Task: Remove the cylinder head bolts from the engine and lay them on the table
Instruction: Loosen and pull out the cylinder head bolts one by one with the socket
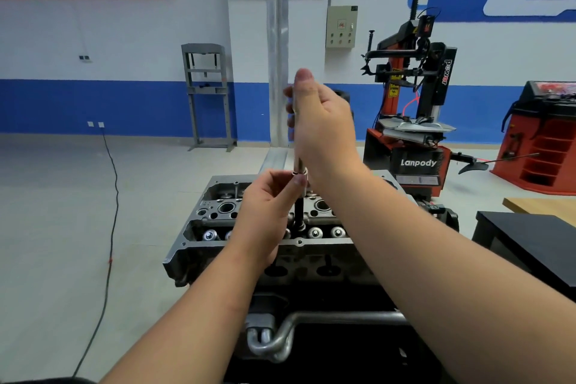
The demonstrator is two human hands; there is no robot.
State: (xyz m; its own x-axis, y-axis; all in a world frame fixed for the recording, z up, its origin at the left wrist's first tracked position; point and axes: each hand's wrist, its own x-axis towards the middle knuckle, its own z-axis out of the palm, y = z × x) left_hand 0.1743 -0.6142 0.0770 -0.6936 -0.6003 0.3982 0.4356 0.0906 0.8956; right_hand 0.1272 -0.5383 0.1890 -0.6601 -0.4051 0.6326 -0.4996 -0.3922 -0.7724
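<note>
The grey cylinder head of the engine stands in front of me on a dark stand. Above its middle my right hand grips a silver tool shaft held upright, thumb pointing up. A socket sits at the shaft's lower end, and my left hand pinches it between thumb and fingers. From the socket a long dark bolt hangs down, its lower end at the head's bolt hole. Several shiny valve tops line the head's near side.
A black table and a wooden table top stand at the right. Behind the engine is a red tyre changer, with a red wheel balancer further right. A grey press frame stands by the wall. A black cable runs across the floor at the left.
</note>
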